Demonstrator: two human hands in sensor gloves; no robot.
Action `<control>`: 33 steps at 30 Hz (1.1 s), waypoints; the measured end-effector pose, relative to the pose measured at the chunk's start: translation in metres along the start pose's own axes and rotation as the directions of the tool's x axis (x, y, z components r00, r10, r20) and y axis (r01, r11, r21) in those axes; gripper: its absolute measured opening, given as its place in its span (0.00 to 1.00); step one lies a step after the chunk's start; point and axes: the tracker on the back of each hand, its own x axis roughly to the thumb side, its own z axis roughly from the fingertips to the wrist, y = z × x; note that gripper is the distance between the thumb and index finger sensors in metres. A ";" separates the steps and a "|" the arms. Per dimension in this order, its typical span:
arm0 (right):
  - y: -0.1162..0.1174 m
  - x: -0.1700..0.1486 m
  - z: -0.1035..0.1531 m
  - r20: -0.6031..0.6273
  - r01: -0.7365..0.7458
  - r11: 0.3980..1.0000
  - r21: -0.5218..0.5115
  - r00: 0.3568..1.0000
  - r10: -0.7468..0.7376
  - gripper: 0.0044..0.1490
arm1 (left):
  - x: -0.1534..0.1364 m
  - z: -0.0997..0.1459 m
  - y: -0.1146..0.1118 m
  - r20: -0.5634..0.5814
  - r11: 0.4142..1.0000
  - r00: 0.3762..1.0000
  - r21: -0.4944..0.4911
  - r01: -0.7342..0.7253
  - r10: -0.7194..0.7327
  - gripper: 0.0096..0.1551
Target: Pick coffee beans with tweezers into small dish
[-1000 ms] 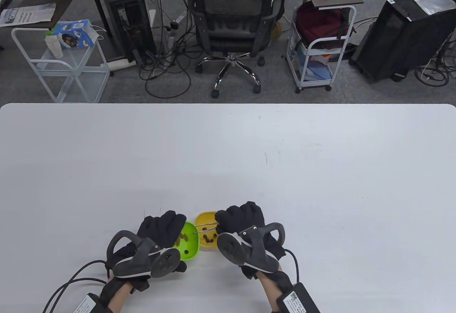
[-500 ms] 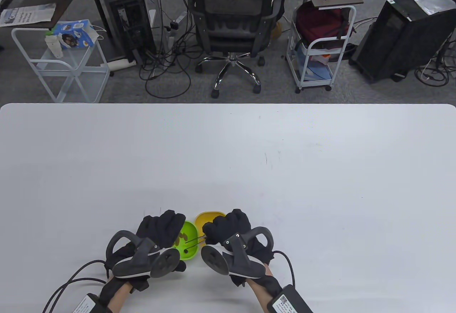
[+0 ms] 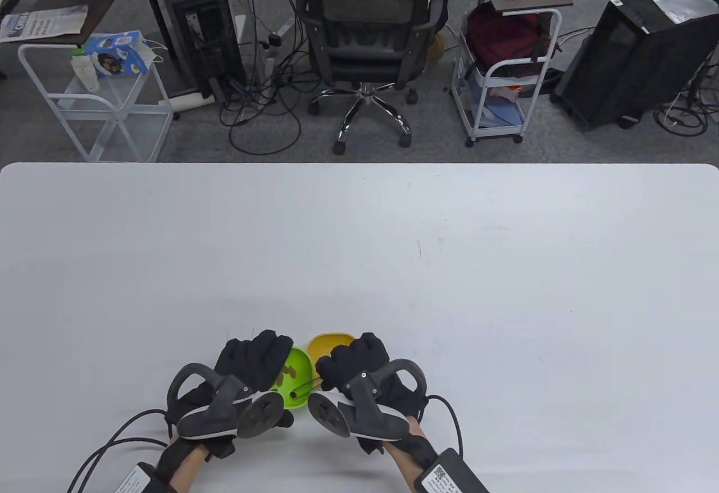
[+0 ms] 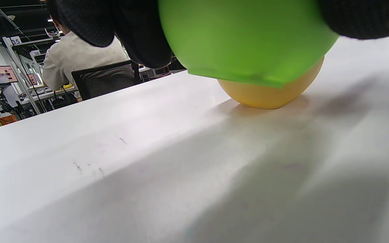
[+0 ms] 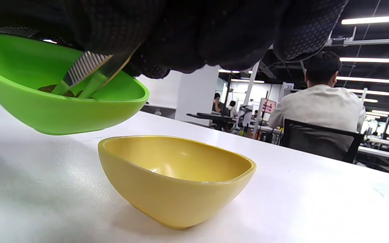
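Note:
My left hand (image 3: 255, 358) grips the green dish (image 3: 299, 369) by its left side and holds it tilted, just off the table. Several coffee beans (image 3: 289, 371) lie in it. My right hand (image 3: 348, 363) pinches the metal tweezers (image 3: 308, 387), whose tips reach left into the green dish. The yellow dish (image 3: 328, 341) stands on the table beyond my right hand, partly hidden by it. In the right wrist view the tweezers (image 5: 83, 76) dip into the raised green dish (image 5: 62, 114), and the yellow dish (image 5: 167, 189) sits below. Whether the tips hold a bean is hidden.
The white table (image 3: 449, 268) stretches wide beyond and to both sides of the dishes. Glove cables (image 3: 112, 442) trail toward the front edge. An office chair (image 3: 368, 27) and carts stand on the floor past the far edge.
My right hand has moved left and toward me, carrying the tweezers from over the yellow dish into the green dish. It now hides the yellow dish's inside. My left hand has stayed put.

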 end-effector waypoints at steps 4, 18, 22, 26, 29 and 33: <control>-0.001 0.002 0.000 0.006 -0.042 0.999 -0.018 0.999 0.042 0.27 | 0.000 0.000 0.000 0.000 1.000 1.000 0.001 0.000 0.000 0.71; -0.003 0.007 0.000 0.021 -0.085 0.996 -0.018 0.996 0.086 0.26 | 0.002 -0.001 0.000 0.003 1.000 1.000 -0.001 0.000 0.000 0.71; -0.001 0.009 -0.001 0.020 -0.106 0.994 -0.006 0.994 0.106 0.26 | 0.002 -0.001 0.000 0.003 1.000 1.000 0.000 -0.003 0.003 0.71; -0.001 0.009 -0.002 0.019 -0.120 0.993 -0.006 0.993 0.120 0.26 | 0.001 0.000 0.000 0.000 1.000 1.000 0.002 -0.004 0.004 0.71; -0.001 0.009 -0.003 0.017 -0.117 0.993 0.000 0.993 0.117 0.26 | 0.001 -0.001 0.000 0.000 1.000 1.000 0.000 -0.003 0.003 0.71; -0.001 0.007 -0.003 0.003 -0.089 0.996 -0.001 0.996 0.089 0.26 | 0.001 -0.001 0.000 0.003 1.000 1.000 -0.001 -0.003 0.003 0.71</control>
